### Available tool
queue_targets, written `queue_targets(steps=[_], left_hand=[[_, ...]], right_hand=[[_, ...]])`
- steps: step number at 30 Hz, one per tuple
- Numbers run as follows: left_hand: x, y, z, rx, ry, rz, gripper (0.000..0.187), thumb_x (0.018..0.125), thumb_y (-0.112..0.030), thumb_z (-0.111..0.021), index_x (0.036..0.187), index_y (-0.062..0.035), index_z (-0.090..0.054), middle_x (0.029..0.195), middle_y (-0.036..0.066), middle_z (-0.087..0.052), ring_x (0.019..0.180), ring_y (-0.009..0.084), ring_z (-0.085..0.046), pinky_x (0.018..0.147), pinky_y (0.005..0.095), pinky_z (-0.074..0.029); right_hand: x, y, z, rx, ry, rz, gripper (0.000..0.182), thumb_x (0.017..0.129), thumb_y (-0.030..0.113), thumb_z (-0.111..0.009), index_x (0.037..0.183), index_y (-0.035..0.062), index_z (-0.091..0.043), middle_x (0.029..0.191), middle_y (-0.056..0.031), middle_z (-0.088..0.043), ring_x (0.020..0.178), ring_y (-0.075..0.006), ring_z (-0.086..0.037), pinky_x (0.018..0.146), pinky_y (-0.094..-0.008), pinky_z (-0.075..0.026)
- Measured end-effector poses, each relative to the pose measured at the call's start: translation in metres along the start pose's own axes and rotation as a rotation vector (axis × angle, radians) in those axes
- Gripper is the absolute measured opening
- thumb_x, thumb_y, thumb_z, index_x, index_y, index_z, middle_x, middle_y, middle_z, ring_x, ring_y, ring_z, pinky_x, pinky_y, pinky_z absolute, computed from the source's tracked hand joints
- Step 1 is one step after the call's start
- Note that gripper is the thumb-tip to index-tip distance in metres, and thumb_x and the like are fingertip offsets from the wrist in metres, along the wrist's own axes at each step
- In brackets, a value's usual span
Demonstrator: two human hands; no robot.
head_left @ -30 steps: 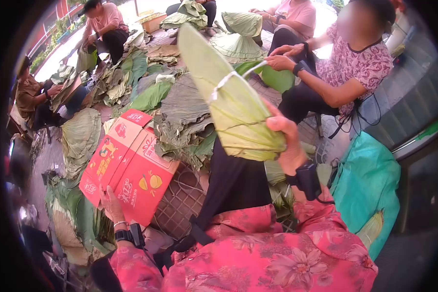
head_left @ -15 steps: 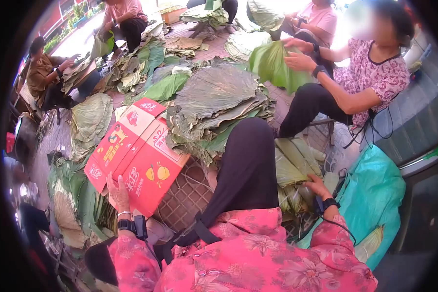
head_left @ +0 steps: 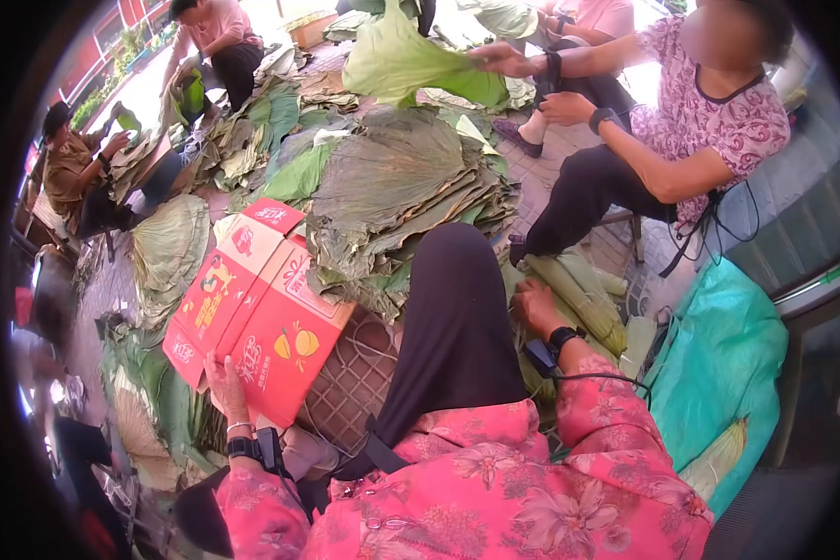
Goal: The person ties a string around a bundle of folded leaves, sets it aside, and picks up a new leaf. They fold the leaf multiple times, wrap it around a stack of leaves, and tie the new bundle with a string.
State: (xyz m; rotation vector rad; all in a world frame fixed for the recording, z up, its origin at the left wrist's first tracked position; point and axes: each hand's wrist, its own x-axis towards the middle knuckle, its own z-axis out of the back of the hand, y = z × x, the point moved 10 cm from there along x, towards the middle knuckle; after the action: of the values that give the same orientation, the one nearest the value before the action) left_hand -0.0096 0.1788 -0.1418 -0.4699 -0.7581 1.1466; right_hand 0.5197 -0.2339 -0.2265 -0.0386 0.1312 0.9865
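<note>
A: Where did we have our left hand [head_left: 222, 385]?

B: Flat on the near edge of the red box [head_left: 257, 327], fingers spread, pressing rather than clasping. The box lay tilted on a woven basket [head_left: 350, 383], beside the big leaf pile [head_left: 397, 187].

A: And our right hand [head_left: 535, 308]?

B: Down on the folded leaf bundles [head_left: 583, 294] to the right of our black-clad knee [head_left: 453, 317]. Fingers curled over one bundle; whether the grip had closed on it, we could not tell.

A: Anyone close?

B: A person in a patterned top [head_left: 709, 117] sat opposite, lifting a green leaf [head_left: 406, 61] above the pile. A teal bag [head_left: 719, 364] lay at our right.
</note>
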Motion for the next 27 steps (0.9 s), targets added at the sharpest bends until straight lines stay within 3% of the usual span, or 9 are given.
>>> queue_targets(steps=[3, 4, 6, 7, 10, 15, 23, 24, 27], left_hand=[[-0.003, 0.012, 0.007, -0.074, -0.043, 0.036, 0.043, 0.089, -0.023, -0.053, 0.122, 0.0035, -0.047, 0.121, 0.021, -0.05, 0.113, 0.0306, -0.048, 0.098, 0.0357, -0.035], [-0.005, 0.015, 0.007, -0.144, -0.039, 0.075, 0.043, 0.089, -0.023, -0.053, 0.122, 0.0035, -0.047, 0.12, 0.02, -0.051, 0.111, 0.0297, -0.049, 0.097, 0.0354, -0.036], [-0.004, 0.015, 0.005, -0.29, -0.055, 0.109, 0.041, 0.089, -0.022, -0.052, 0.122, 0.0032, -0.048, 0.116, 0.018, -0.054, 0.108, 0.0274, -0.051, 0.094, 0.0341, -0.039], [-0.003, 0.012, 0.006, -0.245, -0.09, 0.1, 0.041, 0.089, -0.021, -0.053, 0.122, 0.0029, -0.048, 0.117, 0.018, -0.053, 0.109, 0.0275, -0.051, 0.094, 0.0342, -0.038], [-0.007, -0.03, 0.023, 0.068, -0.214, 0.031, 0.038, 0.088, -0.019, -0.054, 0.12, 0.0014, -0.05, 0.12, 0.018, -0.053, 0.113, 0.0284, -0.048, 0.098, 0.0356, -0.035], [0.002, -0.052, 0.006, -0.276, -0.155, 0.019, 0.039, 0.087, -0.017, -0.056, 0.12, 0.0028, -0.05, 0.121, 0.016, -0.053, 0.114, 0.0252, -0.049, 0.098, 0.0338, -0.035], [0.007, -0.128, 0.031, -0.59, -0.077, -0.022, 0.038, 0.083, -0.013, -0.061, 0.117, 0.0009, -0.053, 0.11, 0.011, -0.059, 0.1, 0.0154, -0.057, 0.082, 0.0284, -0.047], [0.004, -0.142, 0.042, -0.506, -0.081, -0.072, 0.037, 0.082, -0.012, -0.062, 0.116, -0.0001, -0.054, 0.108, 0.01, -0.06, 0.098, 0.0151, -0.058, 0.08, 0.0281, -0.048], [-0.005, -0.163, 0.041, -0.358, 0.094, -0.138, 0.037, 0.079, -0.011, -0.064, 0.114, -0.0016, -0.054, 0.105, 0.011, -0.06, 0.094, 0.0159, -0.059, 0.075, 0.0279, -0.049]], right_hand=[[0.025, -0.03, 0.015, 0.399, -0.196, -0.043, 0.012, 0.078, 0.018, -0.059, 0.079, 0.0092, -0.067, 0.091, -0.0069, -0.064, 0.083, -0.0295, -0.059, 0.067, -0.0409, -0.045], [0.028, -0.048, 0.034, 0.633, -0.273, -0.131, 0.015, 0.081, 0.02, -0.058, 0.078, 0.0074, -0.065, 0.067, -0.0068, -0.062, 0.061, -0.0194, -0.059, 0.056, -0.0341, -0.046], [0.024, -0.054, 0.089, 1.211, -0.285, -0.254, 0.023, 0.085, 0.024, -0.055, 0.077, 0.0035, -0.064, 0.061, -0.0047, -0.061, 0.052, -0.0152, -0.055, 0.051, -0.0273, -0.044], [0.017, -0.048, 0.134, 1.195, -0.288, -0.227, 0.027, 0.088, 0.024, -0.053, 0.079, 0.0009, -0.064, 0.063, -0.0032, -0.06, 0.053, -0.0079, -0.053, 0.049, -0.0217, -0.042], [0.015, -0.033, 0.231, 1.292, -0.322, -0.084, 0.026, 0.092, 0.026, -0.051, 0.084, 0.0037, -0.062, 0.065, -0.0001, -0.058, 0.051, -0.0044, -0.048, 0.046, -0.0176, -0.034], [0.009, 0.067, 0.377, 1.72, -0.41, 0.431, 0.026, 0.094, 0.024, -0.049, 0.093, 0.0008, -0.06, 0.073, -0.004, -0.058, 0.061, -0.0089, -0.052, 0.055, -0.0189, -0.039], [0.045, 0.295, 0.38, 1.509, -0.127, 0.654, 0.026, 0.094, 0.024, -0.051, 0.091, 0.0012, -0.063, 0.074, -0.0005, -0.06, 0.062, -0.0054, -0.052, 0.057, -0.019, -0.041], [0.045, 0.325, 0.376, 1.41, -0.133, 0.718, 0.022, 0.091, 0.021, -0.054, 0.09, 0.0005, -0.062, 0.073, -0.0034, -0.061, 0.064, -0.0117, -0.055, 0.059, -0.0239, -0.043], [0.039, 0.404, 0.368, 0.82, -0.494, 0.957, 0.015, 0.084, 0.016, -0.06, 0.085, 0.0013, -0.061, 0.076, -0.0073, -0.059, 0.071, -0.0214, -0.056, 0.065, -0.0306, -0.045]])
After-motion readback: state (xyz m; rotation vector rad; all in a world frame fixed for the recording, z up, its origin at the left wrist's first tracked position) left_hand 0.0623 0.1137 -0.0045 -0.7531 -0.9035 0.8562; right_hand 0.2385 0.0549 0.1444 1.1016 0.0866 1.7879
